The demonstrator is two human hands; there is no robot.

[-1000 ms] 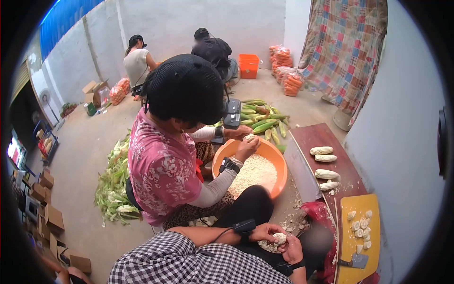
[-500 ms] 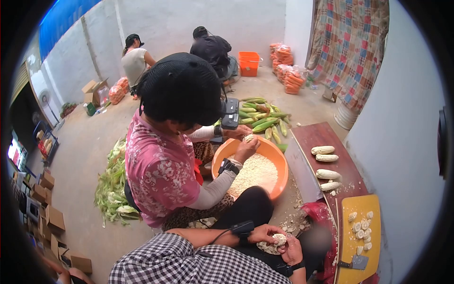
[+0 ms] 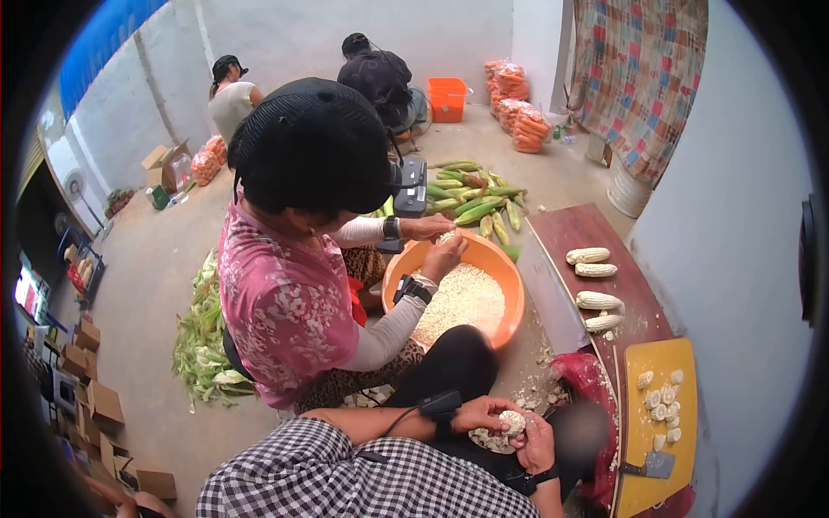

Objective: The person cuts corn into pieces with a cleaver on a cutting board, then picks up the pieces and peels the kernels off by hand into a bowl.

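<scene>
Both hands work a corn piece above the lap.

The left hand [image 3: 480, 414] and right hand [image 3: 537, 445] clasp a pale corn piece [image 3: 511, 422] between them, loose kernels cupped beneath. Ahead, a co-worker's hands hold a cob over the orange basin [image 3: 509, 278], filled with white kernels. Cut corn rounds lie on the yellow cutting board [image 3: 643, 466] beside a cleaver [image 3: 652, 466].

Glossy plastic basin [image 3: 509, 285], knobbly corn piece [image 3: 512, 422]

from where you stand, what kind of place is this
Likely a makeshift produce-processing room: an orange basin of stripped corn kernels, a pile of husks on the concrete floor, and bagged carrots along the wall.
</scene>
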